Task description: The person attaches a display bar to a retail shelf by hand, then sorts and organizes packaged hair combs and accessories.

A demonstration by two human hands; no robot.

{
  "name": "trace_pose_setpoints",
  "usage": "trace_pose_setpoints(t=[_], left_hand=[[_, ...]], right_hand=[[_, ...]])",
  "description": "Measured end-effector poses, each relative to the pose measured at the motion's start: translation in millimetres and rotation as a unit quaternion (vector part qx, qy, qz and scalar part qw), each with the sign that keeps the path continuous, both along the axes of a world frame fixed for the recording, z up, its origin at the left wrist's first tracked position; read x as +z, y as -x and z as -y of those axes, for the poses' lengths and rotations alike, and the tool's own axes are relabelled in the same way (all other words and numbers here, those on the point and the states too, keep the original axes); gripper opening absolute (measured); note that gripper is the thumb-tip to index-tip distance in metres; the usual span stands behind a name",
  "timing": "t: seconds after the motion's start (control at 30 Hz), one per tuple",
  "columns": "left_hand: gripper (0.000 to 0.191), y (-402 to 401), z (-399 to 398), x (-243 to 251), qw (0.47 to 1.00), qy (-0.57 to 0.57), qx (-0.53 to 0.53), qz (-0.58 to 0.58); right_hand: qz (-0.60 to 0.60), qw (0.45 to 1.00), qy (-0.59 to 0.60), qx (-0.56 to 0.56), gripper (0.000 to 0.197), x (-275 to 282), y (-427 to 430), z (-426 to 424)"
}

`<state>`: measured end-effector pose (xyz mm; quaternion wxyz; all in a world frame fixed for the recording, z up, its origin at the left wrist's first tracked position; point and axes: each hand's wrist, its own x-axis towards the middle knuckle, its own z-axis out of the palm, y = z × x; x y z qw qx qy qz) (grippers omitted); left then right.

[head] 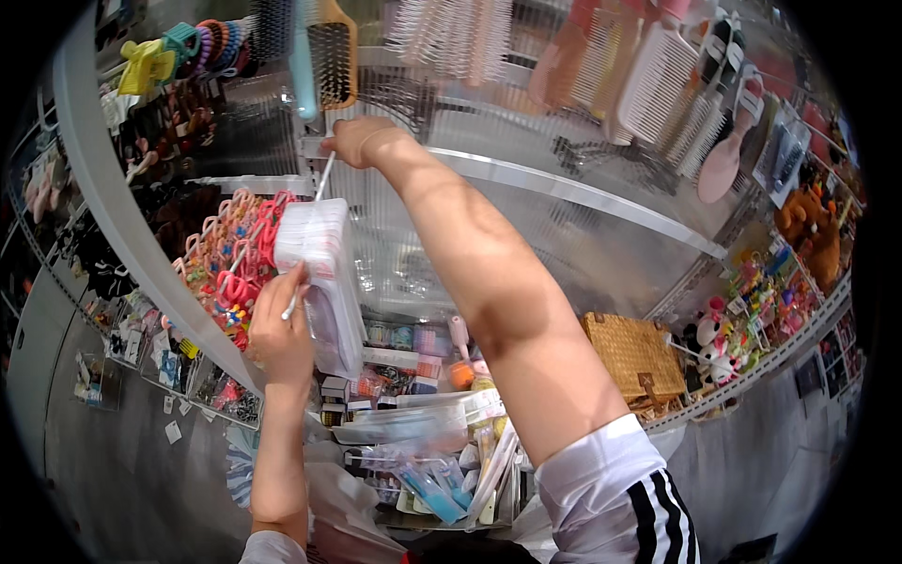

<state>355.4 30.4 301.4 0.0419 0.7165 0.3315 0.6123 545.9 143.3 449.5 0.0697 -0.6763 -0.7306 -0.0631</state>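
Observation:
A white display hook runs from the rail towards me, with a stack of clear plastic packs hanging on it. My right hand reaches to the hook's far end and has its fingers closed around it at the rail. At the near end my left hand holds the front of the stack, with the hook's tip sticking out beside the fingers. The packs' contents are hard to make out. Close to the left hand hang pink and red hair ties on coiled holders.
Hairbrushes and combs hang above. Below lie boxes and packaged goods. A woven basket stands right, beside small toys. A curved metal upright passes on the left, and a white rail crosses behind my right arm.

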Motion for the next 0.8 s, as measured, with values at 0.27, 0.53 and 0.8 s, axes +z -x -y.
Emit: trace_pose_setpoints(t=[0.27, 0.53, 0.8], left_hand=[[0.016, 0, -7, 49, 0.995, -0.015, -0.009, 0.095], [0.016, 2, -3, 47, 0.995, -0.005, -0.047, 0.092], [0.074, -17, -9, -12, 0.996, 0.018, 0.043, 0.08]], right_hand=[[-0.103, 0.989, 0.102, -0.028, 0.031, 7, -2, -3], [-0.174, 0.97, 0.164, -0.046, 0.049, -10, -9, -25], [-0.111, 0.993, 0.0, -0.037, 0.043, -24, -9, -15]])
